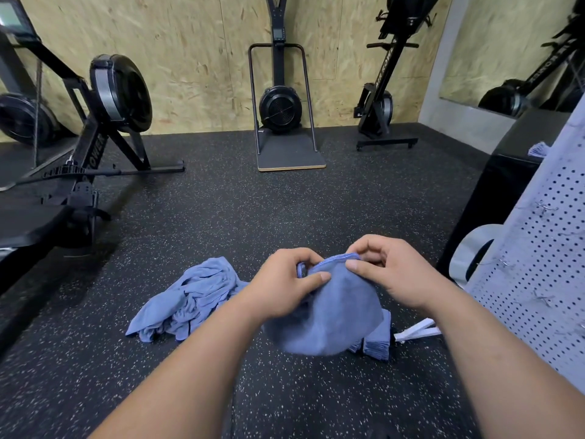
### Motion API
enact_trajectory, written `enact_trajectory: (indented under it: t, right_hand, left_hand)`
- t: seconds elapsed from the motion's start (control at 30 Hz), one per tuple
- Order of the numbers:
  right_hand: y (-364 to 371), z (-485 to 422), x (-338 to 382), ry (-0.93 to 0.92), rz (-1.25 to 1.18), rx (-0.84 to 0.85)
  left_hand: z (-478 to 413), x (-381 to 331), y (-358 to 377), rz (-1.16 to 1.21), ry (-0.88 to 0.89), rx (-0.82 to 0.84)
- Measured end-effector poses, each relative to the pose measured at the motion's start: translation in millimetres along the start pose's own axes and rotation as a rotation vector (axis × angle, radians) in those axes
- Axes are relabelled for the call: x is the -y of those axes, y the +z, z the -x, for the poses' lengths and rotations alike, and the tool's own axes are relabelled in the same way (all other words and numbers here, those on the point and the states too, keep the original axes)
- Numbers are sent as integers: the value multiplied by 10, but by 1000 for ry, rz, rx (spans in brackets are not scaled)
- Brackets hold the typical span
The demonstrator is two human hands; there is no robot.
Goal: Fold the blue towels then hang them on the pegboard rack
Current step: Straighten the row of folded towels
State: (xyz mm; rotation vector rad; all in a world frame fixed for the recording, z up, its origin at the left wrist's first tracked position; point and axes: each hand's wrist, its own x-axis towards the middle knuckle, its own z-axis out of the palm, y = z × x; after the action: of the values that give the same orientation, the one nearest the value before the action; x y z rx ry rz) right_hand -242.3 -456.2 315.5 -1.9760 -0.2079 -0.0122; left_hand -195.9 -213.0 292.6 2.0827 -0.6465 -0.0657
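Two hands (283,282) (391,272) pinch one blue towel (335,315)

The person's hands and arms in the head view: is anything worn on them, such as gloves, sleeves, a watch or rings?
No. The left hand and the right hand are bare: no gloves, no rings seen. The left forearm and the right forearm are bare down to the picture's edge, with no sleeve, watch or wristband showing.

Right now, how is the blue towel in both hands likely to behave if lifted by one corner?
Probably floppy: the blue towel sags in a rounded drape below where the left hand and right hand pinch its hem. Likely light, since fingertip pinches carry it.
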Motion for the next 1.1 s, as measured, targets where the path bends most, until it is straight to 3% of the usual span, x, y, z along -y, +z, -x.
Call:
enact_trajectory:
  t: [0.13,0.3,0.5,0.63,0.77,0.93,1.1]
  right_hand:
    - [28,-35,-63,-18,99,-78]
    - [171,-56,25,-123,138,-169]
    - [229,-57,43,-166,166,-170]
    - [237,-38,52,-145,214,-157]
    - [248,-39,70,-249,309,-243]
    - [198,-36,87,-178,233,-304]
    - [173,-83,48,-124,113,-231]
  left_hand:
    - [8,-1,19,-25,-28,-76]
    - [10,-159,52,273,-189,-75]
    - [12,-80,65,495,-211,48]
    - [-22,-38,58,511,-258,12]
    - [-19,-66,66,542,-307,-51]
    - [-30,-81,86,629,-338,-132]
    - [-25,-100,91,618,-294,-206]
